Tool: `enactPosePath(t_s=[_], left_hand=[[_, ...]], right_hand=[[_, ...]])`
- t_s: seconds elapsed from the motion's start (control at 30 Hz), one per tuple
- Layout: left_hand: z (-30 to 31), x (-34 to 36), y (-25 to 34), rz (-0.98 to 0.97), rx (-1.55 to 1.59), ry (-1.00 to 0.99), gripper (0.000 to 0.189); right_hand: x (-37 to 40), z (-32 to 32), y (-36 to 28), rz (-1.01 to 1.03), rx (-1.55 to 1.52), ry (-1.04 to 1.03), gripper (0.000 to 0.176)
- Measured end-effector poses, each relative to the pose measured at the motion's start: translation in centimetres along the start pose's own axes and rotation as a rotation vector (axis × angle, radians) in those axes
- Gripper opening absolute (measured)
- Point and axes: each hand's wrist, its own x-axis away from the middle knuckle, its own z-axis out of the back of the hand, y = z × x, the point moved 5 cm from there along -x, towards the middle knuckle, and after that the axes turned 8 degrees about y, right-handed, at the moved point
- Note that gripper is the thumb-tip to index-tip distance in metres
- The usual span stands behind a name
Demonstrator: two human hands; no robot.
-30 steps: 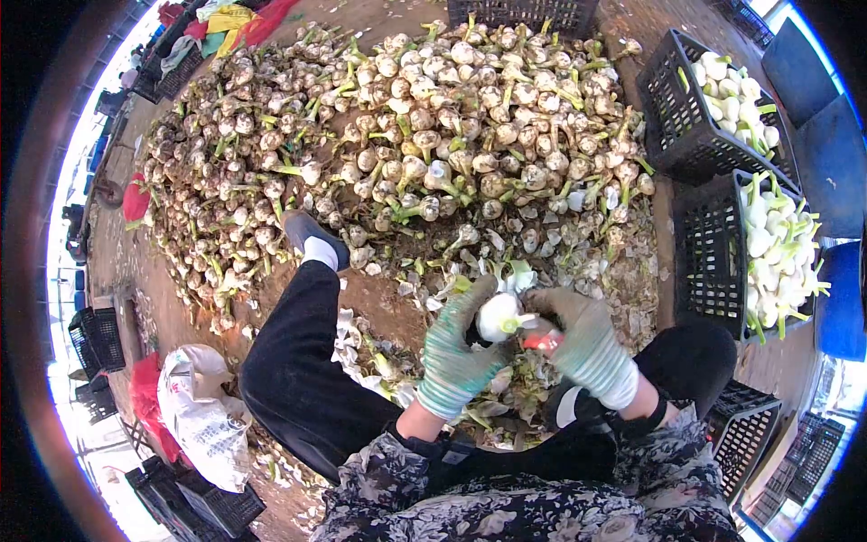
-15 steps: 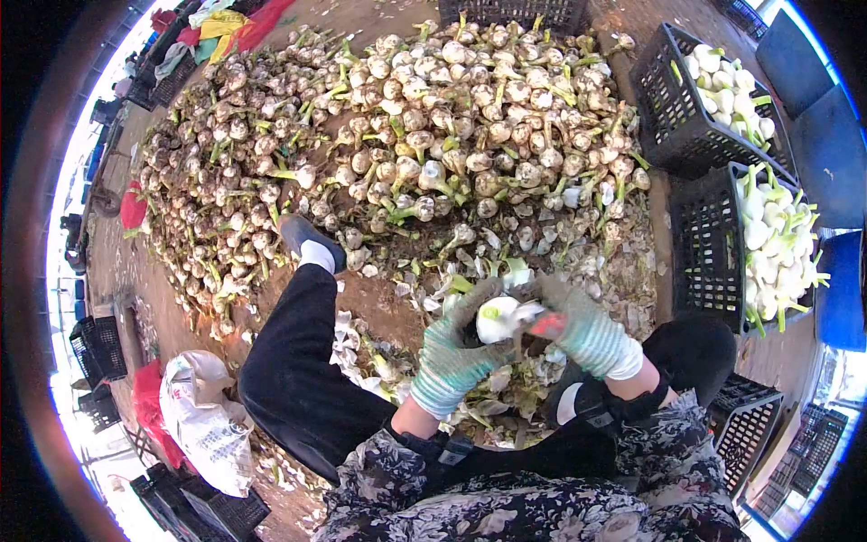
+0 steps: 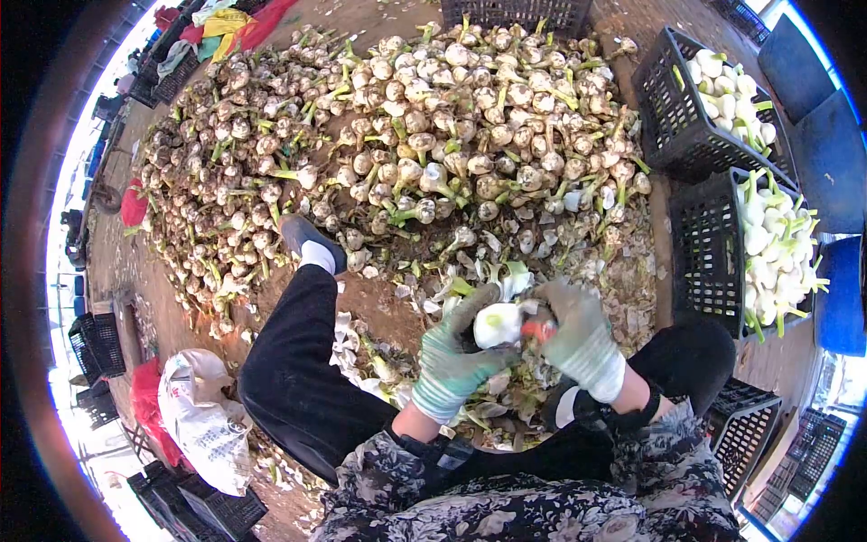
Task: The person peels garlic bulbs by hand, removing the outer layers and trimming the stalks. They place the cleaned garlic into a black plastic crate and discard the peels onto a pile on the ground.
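My left hand [image 3: 453, 354], in a striped glove with a dark palm, is wrapped round a white peeled garlic bulb [image 3: 498, 326]. The bulb's pale green cut end faces up. Just to its right, my gloved right hand [image 3: 580, 341] is closed on a small tool with a red handle [image 3: 539, 329]; motion blur hides the tool's working end, which is close to the bulb. Below and around both hands lie loose white peelings [image 3: 492, 408]. Ahead spreads a big heap of dirty, unpeeled garlic [image 3: 424, 117] with short stems.
Two black crates [image 3: 707, 262] of clean white garlic [image 3: 777, 244] stand at the right. Another black crate [image 3: 515, 13] is behind the heap. A white sack [image 3: 206, 420] sits at the left, beside red netting [image 3: 149, 406]. My outstretched leg [image 3: 302, 361] borders the peelings.
The right hand has shifted slightly right and down, a little away from the bulb, with the red-handled tool. In my left hand the bulb has turned slightly.
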Motion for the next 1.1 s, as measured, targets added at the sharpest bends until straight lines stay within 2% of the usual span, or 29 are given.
enactPosePath(t_s=[0.03,0.07,0.13,0.17,0.2,0.27,0.3,0.33,0.4,0.43,0.5,0.53,0.6,0.63,0.7,0.73,0.8,0.83,0.87,0.93,0.97,1.0,1.07,1.1], left_hand=[[-0.1,0.1,-0.1,0.111,0.195,-0.031,0.071],[0.0,0.1,0.4,0.112,0.193,-0.039,0.071],[-0.3,-0.1,0.7,0.297,0.442,-0.086,0.073],[-0.1,-0.1,0.5,0.327,0.509,-0.086,0.074],[-0.1,-0.2,0.4,0.322,0.514,-0.080,0.074],[0.0,-0.2,0.2,0.290,0.429,-0.087,0.074],[0.1,-0.1,0.1,0.290,0.368,-0.084,0.073],[0.2,-0.1,0.1,0.291,0.367,-0.085,0.073],[0.3,-0.1,0.1,0.351,0.478,-0.090,0.074],[0.6,-0.2,0.5,0.353,0.391,-0.067,0.077],[0.6,0.0,1.0,0.413,0.461,-0.111,0.077],[0.3,0.2,1.0,0.475,0.532,-0.158,0.078],[-0.3,0.1,0.7,0.424,0.543,-0.213,0.076],[-0.5,0.1,0.8,0.391,0.502,-0.239,0.077],[-0.5,-0.2,0.6,0.289,0.369,-0.226,0.081],[-0.6,-0.1,0.3,0.290,0.369,-0.224,0.081],[-0.2,-0.2,0.5,0.160,0.309,-0.123,0.078],[-0.1,0.0,0.4,0.168,0.264,-0.102,0.069],[0.0,-0.2,-0.1,0.164,0.263,-0.099,0.069],[1.2,-0.9,-1.6,0.291,0.543,0.216,0.063],[0.8,-0.3,-0.3,0.404,0.634,0.325,0.057],[1.0,-0.2,-0.9,0.406,0.631,0.332,0.057],[1.5,-0.4,-1.0,0.212,0.639,0.236,0.060],[1.5,-0.5,-1.3,0.233,0.737,0.245,0.065]], right_hand=[[0.0,-0.6,1.9,-0.281,-0.092,-0.082,0.023],[0.2,-0.7,2.9,-0.286,-0.091,-0.076,0.023],[0.2,-0.2,4.4,-0.415,-0.328,0.029,0.032],[0.1,-0.2,3.9,-0.614,-0.621,-0.092,0.040],[0.2,-0.5,4.1,-0.608,-0.618,-0.099,0.040],[0.7,-1.6,2.9,-0.446,-0.949,-0.237,0.042],[0.9,-1.7,2.4,-0.300,-0.636,-0.234,0.040],[0.9,-0.7,0.7,-0.206,-0.249,-0.140,0.038],[0.9,-1.0,-0.1,-0.127,-0.285,-0.072,0.033],[0.9,-1.0,0.0,-0.124,-0.286,-0.073,0.033],[1.1,-1.4,0.6,-0.220,-0.437,-0.166,0.029],[0.3,-0.5,1.0,-0.477,-0.578,-0.164,0.027],[1.1,-1.7,3.1,-0.646,-0.773,-0.178,0.028],[1.1,-1.7,3.2,-0.647,-0.772,-0.174,0.028],[0.4,-0.9,2.1,-0.337,-0.823,-0.055,0.030],[0.4,-1.0,2.0,-0.338,-0.823,-0.057,0.030],[0.4,-1.3,1.2,-0.271,-0.640,-0.136,0.031],[0.3,-0.9,-0.2,-0.298,-0.630,-0.185,0.031],[0.5,-1.8,-0.5,-0.255,-0.610,-0.184,0.030],[1.6,-2.6,-2.7,-0.027,-0.478,-0.155,0.027],[1.9,-2.5,-3.3,-0.005,-0.520,-0.135,0.026],[1.5,-2.9,-2.2,-0.007,-0.526,-0.140,0.026],[0.2,-3.2,1.6,-0.620,-0.763,-0.025,0.028],[1.1,-2.9,1.8,-0.772,-0.644,-0.123,0.030]])
